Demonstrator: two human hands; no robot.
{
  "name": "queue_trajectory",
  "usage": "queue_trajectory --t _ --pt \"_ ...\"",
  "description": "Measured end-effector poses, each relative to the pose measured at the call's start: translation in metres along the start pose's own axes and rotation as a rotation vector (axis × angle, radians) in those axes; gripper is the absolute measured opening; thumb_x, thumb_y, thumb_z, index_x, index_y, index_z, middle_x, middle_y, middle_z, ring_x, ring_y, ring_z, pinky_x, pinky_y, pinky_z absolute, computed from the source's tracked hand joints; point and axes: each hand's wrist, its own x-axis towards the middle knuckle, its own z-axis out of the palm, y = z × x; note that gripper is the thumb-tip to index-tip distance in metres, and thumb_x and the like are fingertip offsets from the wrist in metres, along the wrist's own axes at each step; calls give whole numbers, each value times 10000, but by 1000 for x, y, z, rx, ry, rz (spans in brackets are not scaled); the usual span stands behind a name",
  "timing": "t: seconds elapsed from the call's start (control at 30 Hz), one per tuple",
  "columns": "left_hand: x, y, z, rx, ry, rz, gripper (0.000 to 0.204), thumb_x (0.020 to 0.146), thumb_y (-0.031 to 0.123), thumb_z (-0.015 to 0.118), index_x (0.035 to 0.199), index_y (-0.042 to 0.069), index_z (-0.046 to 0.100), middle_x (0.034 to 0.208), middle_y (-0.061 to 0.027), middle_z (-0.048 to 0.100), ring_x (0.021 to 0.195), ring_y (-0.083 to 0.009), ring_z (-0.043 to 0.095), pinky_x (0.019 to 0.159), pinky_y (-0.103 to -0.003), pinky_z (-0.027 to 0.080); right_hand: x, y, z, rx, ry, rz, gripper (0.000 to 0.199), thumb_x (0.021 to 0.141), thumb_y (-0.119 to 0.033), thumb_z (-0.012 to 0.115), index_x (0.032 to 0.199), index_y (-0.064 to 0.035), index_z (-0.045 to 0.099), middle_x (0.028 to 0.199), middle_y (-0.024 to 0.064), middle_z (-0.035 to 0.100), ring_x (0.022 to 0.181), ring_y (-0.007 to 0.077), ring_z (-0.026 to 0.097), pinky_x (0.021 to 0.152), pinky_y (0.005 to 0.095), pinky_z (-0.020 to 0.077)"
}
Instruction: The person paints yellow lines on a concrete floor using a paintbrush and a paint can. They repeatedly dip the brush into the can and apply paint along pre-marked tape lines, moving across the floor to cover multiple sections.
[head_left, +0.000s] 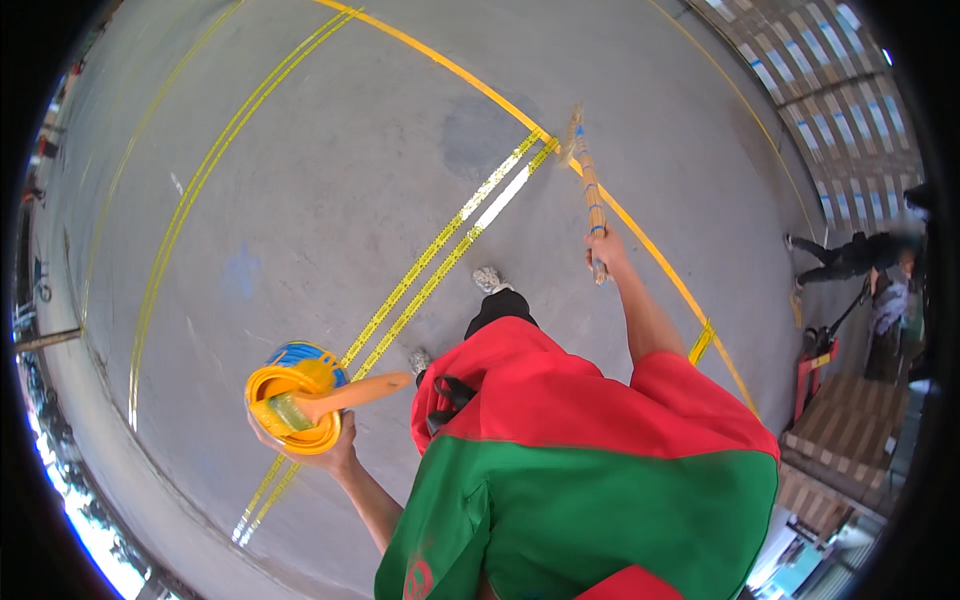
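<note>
My left hand [340,456] is wrapped around a paint can [252,388], blue outside and coated in yellow paint at its rim. A wide paintbrush [362,393] leans in the can, its bristles in the yellow paint and its orange-brown handle sticking out to the right. In my right hand [606,248], closed around its near end, is a straw hand broom [592,195] bound with blue ties. Its frayed far end reaches to where a double line of yellow tape [430,262] meets a solid yellow line [640,232]; whether it touches the floor I cannot tell.
White patches [505,198] lie along the tape on the grey floor [330,180]. My shoes [490,280] stand beside the tape. At the right are a person [855,258] in dark clothes, a red pallet jack [812,370], a stack of boards [845,430] and tall stacked goods [840,110].
</note>
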Motion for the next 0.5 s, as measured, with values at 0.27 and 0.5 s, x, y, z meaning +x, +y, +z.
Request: queue_trajectory --t 0.27,0.5 --pt "18 62 60 -10 144 -148 1247 557 500 972 1532 106 301 1479 -105 452 1356 -272 489 1192 -483 389 136 -24 58 -612 -154 65 475 815 -29 638 1272 -54 510 887 175 694 591 281 695 478 430 569" --pt "26 92 85 -88 146 -182 1225 588 465 973 1539 96 294 1499 -101 449 1351 -267 502 1176 -479 424 28 9 120 -902 -940 -268 551 726 -245 741 1221 -29 634 1104 239 710 1033 375 689 883 454 552"
